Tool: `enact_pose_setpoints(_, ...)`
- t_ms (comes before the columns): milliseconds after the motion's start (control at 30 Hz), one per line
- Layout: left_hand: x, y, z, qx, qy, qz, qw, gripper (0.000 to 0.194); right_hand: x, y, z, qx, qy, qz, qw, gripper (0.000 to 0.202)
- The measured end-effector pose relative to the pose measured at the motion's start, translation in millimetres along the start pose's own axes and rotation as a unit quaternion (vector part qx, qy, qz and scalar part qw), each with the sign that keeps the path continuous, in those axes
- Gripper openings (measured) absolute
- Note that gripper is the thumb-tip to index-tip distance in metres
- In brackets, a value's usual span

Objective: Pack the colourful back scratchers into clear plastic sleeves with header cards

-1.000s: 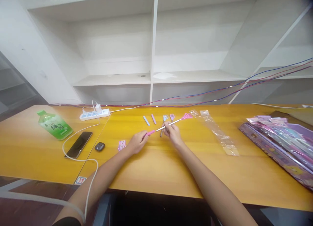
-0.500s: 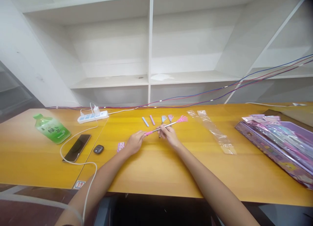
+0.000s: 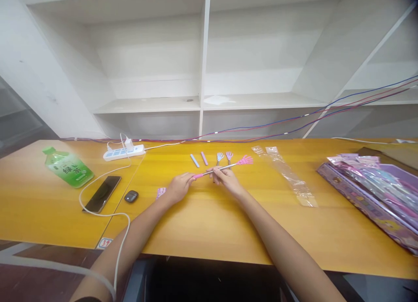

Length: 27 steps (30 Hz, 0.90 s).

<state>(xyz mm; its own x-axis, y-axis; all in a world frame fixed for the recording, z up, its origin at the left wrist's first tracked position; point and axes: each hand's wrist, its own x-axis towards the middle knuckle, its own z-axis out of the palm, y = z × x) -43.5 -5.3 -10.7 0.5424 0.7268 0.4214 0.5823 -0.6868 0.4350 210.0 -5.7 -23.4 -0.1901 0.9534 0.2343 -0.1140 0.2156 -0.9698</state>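
A pink back scratcher [image 3: 244, 160] with a metal rod and a hand-shaped head is held above the table between my two hands. My left hand [image 3: 180, 185] is closed on its pink handle end. My right hand [image 3: 224, 176] pinches the metal rod nearer the head. Behind my right hand lie a blue hand-shaped scratcher head [image 3: 220, 156] and a purple one [image 3: 229, 156], their rods partly hidden by my fingers. Farther back rest a loose blue handle [image 3: 194, 160] and a purple handle [image 3: 204, 158]. A small printed card [image 3: 161, 192] lies beside my left wrist, partly covered.
Clear plastic sleeves [image 3: 290, 178] lie right of my hands. A purple box [image 3: 362, 202] of wrapped items stands at far right. On the left are a green bottle [image 3: 68, 168], a phone [image 3: 102, 194], a black case [image 3: 131, 196], a power strip [image 3: 124, 152] and a white cable.
The camera view has shifted slightly. Both hands keep their hold on the back scratcher, which stays in nearly the same place.
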Motion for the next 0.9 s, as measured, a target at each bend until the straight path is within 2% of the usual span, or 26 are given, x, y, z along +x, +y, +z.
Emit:
enact_pose_setpoints(67, 1.6, -2.6, -1.3, 0.017, 0.004, 0.012, 1.000, 0.041, 3.0, -1.1, -5.7, 0.029, 0.018, 0.004, 0.999, 0.050)
enact_pose_setpoints(133, 3.1, -6.9, -2.1, 0.031, 0.009, 0.022, 0.999, 0.043, 7.1, -1.6, -13.4, 0.077, 0.090, -0.007, 0.993, 0.053)
enact_pose_setpoints(233, 4.6, -13.3, -4.0, 0.033, 0.014, 0.012, 0.999, 0.043, 12.3, -2.8, -28.4, 0.149, 0.220, -0.038, 0.963, 0.055)
enact_pose_setpoints(300, 4.9, -15.2, -6.0, 0.023, 0.012, -0.003, 1.000, 0.042, 13.5, -4.4, -38.1, 0.152, 0.260, -0.049, 0.952, 0.055)
enact_pose_setpoints(400, 3.8, -12.7, -9.1, -0.007, 0.003, -0.001, 1.000, 0.039, 12.5, -6.6, -47.0, 0.090, 0.277, -0.049, 0.955, 0.053)
enact_pose_setpoints(533, 0.4, -3.5, -10.6, -0.058, 0.019, -0.021, 0.998, 0.038, 10.9, -4.7, -48.5, -0.013, 0.263, -0.020, 0.964, 0.050)
enact_pose_setpoints(667, -1.9, 2.9, -10.4, -0.140, 0.081, -0.061, 0.985, 0.034, 11.3, 1.2, -50.7, -0.091, 0.265, -0.009, 0.960, 0.056)
enact_pose_setpoints(767, -2.3, 4.5, -9.8, -0.202, 0.138, -0.066, 0.967, 0.026, 10.7, 2.9, -54.1, -0.174, 0.268, -0.006, 0.948, 0.058)
enact_pose_setpoints(900, -2.8, 5.2, -8.2, -0.225, 0.156, -0.057, 0.960, 0.025, 8.4, 0.9, -53.4, -0.236, 0.267, 0.008, 0.934, 0.058)
